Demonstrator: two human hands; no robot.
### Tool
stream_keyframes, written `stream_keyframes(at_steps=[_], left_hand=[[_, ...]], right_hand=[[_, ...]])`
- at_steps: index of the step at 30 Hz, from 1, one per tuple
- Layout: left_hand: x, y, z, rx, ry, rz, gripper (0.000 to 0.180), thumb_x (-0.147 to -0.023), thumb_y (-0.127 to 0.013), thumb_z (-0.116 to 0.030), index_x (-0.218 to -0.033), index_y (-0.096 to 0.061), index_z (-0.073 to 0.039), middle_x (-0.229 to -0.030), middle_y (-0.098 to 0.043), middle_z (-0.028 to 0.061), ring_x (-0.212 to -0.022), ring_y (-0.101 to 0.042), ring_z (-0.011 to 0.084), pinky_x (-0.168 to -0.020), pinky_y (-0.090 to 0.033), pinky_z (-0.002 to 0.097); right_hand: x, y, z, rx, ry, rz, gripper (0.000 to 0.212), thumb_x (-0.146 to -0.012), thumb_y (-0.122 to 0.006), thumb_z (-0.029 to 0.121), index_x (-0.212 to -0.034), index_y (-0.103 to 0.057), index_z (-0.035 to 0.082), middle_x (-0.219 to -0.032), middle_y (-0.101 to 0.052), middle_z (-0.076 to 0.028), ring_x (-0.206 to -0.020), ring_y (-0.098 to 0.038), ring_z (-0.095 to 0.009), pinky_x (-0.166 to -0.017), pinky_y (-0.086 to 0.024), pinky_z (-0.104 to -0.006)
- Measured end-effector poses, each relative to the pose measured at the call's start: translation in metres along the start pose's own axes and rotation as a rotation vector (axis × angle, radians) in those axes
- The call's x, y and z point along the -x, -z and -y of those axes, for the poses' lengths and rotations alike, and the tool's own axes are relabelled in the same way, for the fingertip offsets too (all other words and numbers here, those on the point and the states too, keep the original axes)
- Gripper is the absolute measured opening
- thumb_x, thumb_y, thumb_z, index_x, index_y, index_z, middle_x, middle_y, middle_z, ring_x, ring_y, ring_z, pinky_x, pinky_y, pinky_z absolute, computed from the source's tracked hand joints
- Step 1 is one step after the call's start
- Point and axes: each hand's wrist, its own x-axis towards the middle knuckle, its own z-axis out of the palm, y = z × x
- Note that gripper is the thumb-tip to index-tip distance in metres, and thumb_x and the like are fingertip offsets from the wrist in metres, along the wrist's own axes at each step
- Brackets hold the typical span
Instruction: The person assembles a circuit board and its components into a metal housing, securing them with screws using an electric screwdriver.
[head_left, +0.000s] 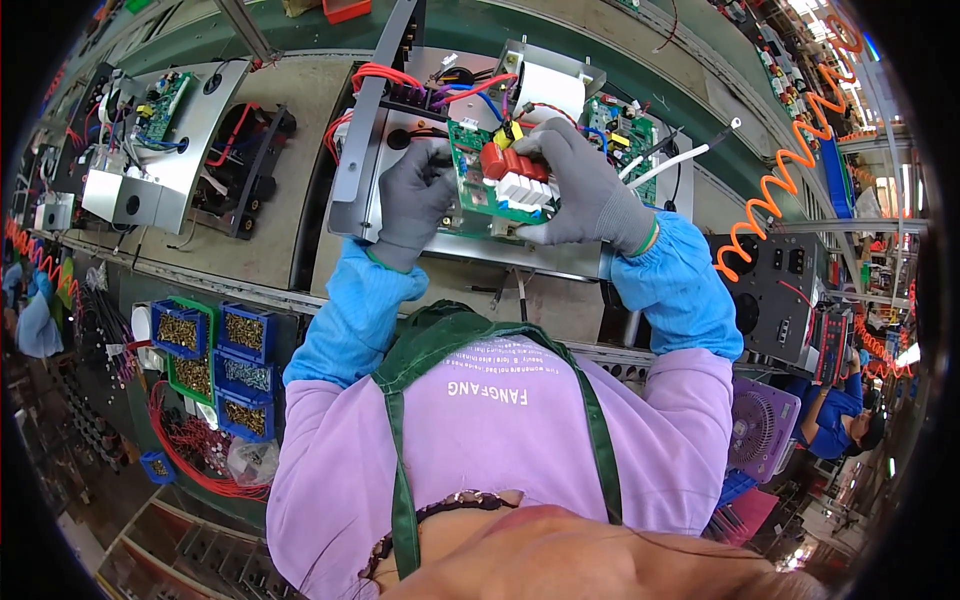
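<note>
A green circuit board [472,190] with red block-shaped parts and a row of white parts lies between my hands, over an open metal chassis [350,190]. My right hand [590,190], in a grey glove, spans the board's right side. Its fingers are by the red parts and its thumb is at the near edge. My left hand [410,205], also gloved in grey, is curled closed at the board's left edge; its fingertips are partly hidden. Beyond the board are a white cylindrical part [552,92], red, blue and purple wires, and another green board [628,140].
To the left on the bench stands another chassis assembly [140,195]. Blue bins [245,335] of small screws and red wires [195,440] are at lower left. An orange coiled hose [770,190] hangs at right, near a black-panelled unit [770,285]. A person in blue [835,415] works at far right.
</note>
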Motion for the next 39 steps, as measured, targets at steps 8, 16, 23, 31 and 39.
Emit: stream_keyframes(at_steps=[8,16,23,31,39], left_hand=[[0.010,-0.003,-0.010,0.215,0.048,0.081,0.034,-0.089,-0.064,-0.014,-0.117,-0.056,0.002,-0.103,-0.063,0.0042,-0.091,-0.060,0.0093,-0.080,-0.051,0.0242],[-0.007,-0.005,-0.020,-0.182,0.163,0.042,0.023,-0.085,-0.059,0.000,-0.108,-0.063,-0.002,-0.088,-0.067,0.0038,-0.082,-0.062,0.0088,-0.072,-0.052,0.0221],[-0.001,-0.008,-0.025,0.011,0.138,-0.033,0.041,-0.084,-0.055,0.006,-0.124,-0.048,0.001,-0.110,-0.062,0.0095,-0.098,-0.061,0.0138,-0.087,-0.051,0.0275],[0.020,0.002,-0.028,0.223,0.216,0.039,0.051,-0.084,-0.043,0.011,-0.133,-0.036,0.003,-0.125,-0.050,0.0152,-0.115,-0.053,0.0202,-0.100,-0.042,0.0305],[0.009,0.020,-0.030,-0.011,0.275,0.036,0.047,-0.092,-0.050,-0.018,-0.134,-0.039,-0.001,-0.103,-0.056,0.0086,-0.083,-0.059,0.0151,-0.068,-0.048,0.0293]], right_hand=[[0.001,0.000,0.000,0.029,0.095,-0.092,0.074,-0.053,-0.082,0.031,-0.112,-0.050,0.002,-0.108,-0.048,-0.016,-0.100,-0.054,-0.032,-0.086,-0.047,-0.0371],[0.002,-0.006,0.010,0.283,0.040,0.005,0.082,-0.055,-0.083,0.037,-0.121,-0.045,0.006,-0.118,-0.046,-0.019,-0.110,-0.050,-0.037,-0.089,-0.046,-0.0446],[-0.002,-0.005,0.026,0.482,0.083,0.137,0.081,-0.059,-0.082,0.037,-0.128,-0.046,0.013,-0.106,-0.050,-0.014,-0.099,-0.055,-0.031,-0.075,-0.049,-0.0420],[-0.002,-0.020,0.037,0.616,0.006,0.102,0.077,-0.058,-0.080,0.029,-0.126,-0.047,0.013,-0.106,-0.050,-0.013,-0.088,-0.059,-0.028,-0.066,-0.050,-0.0376],[-0.005,-0.017,0.049,0.644,-0.108,0.187,0.079,-0.059,-0.080,0.030,-0.125,-0.043,0.008,-0.102,-0.048,-0.013,-0.087,-0.059,-0.025,-0.061,-0.048,-0.0363]])
